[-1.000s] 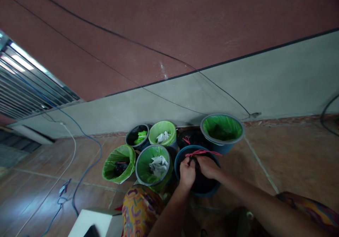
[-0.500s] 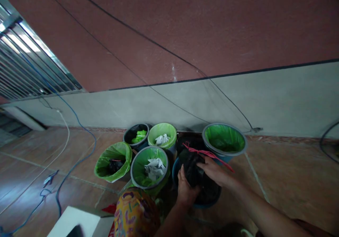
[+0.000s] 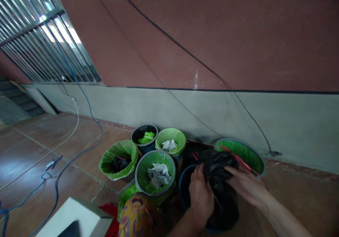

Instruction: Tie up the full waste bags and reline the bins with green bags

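Note:
A filled black rubbish bag [image 3: 221,187] with red drawstrings [image 3: 239,159] is raised partly out of a dark blue bin [image 3: 184,191]. My left hand [image 3: 201,193] presses its fingers against the bag's left side. My right hand [image 3: 245,185] grips the bag's right side near the top, beside the strings. Both hands are closed on the bag. The bag's lower part still hangs inside the bin.
Several small bins stand against the wall: green-lined ones [image 3: 156,171] [image 3: 119,155] [image 3: 171,143] [image 3: 245,152] holding crumpled paper or dark bags, one black bin [image 3: 144,136]. Cables [image 3: 79,148] trail over the tiled floor at left. A white box [image 3: 76,223] lies near me.
The black bag has come up out of the blue bin and swung right; both hands moved from its tied neck to its sides. My view has tilted toward the right.

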Demonstrator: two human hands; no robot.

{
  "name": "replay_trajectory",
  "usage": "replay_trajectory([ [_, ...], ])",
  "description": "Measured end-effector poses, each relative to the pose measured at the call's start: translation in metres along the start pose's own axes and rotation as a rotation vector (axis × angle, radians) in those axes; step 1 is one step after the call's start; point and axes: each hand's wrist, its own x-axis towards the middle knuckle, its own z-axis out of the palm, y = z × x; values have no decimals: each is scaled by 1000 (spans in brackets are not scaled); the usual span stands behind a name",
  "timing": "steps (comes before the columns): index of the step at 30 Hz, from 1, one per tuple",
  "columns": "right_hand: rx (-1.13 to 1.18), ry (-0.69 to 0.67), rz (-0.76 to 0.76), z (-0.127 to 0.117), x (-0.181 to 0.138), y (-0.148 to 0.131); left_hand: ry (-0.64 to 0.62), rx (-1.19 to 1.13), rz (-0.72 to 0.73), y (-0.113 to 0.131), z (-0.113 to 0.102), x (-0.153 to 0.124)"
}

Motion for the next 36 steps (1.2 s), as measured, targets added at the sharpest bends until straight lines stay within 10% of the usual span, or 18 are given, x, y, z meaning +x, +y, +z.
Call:
replay_trajectory([
  [8, 73, -67, -188, 28, 42, -64, 112, 74, 173, 47, -23, 70],
  [15, 81, -70, -320, 40, 104, -94, 113, 209, 346, 33, -23, 155],
  [21, -169, 94, -215, 6, 168, -21, -143, 544, 172, -31, 4, 188],
  [27, -1098, 51, -77, -34, 194, 66, -351, 758, -37, -82, 25, 172],
  [36, -1502, 182, -225, -24, 219, 58, -328, 780, -4, -95, 40, 180],
])
